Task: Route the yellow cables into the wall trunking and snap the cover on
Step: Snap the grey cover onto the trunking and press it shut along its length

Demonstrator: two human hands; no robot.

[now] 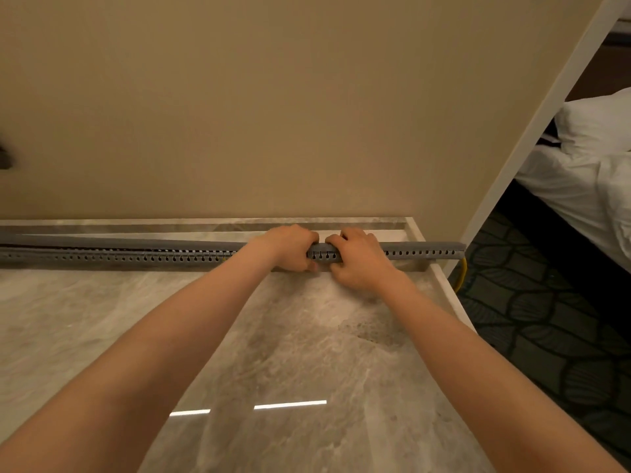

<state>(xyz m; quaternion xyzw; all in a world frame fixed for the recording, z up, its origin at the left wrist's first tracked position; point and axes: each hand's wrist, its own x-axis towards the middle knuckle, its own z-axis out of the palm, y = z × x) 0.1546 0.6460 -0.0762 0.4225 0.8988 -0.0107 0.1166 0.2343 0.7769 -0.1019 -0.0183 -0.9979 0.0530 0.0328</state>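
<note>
At wall base | L hand (290,246) & R hand (358,259) side-by-side, fingers clamped on trunking (136,256) (cover (423,246) partly seated)

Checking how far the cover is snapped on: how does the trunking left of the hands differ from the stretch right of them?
Left of the left hand, the cover stands lifted off the trunking, a dark gap showing; right of the right hand it sits flush. The left stretch is longer. A yellow cable hangs from the right end. Both are grey and slotted.
</note>
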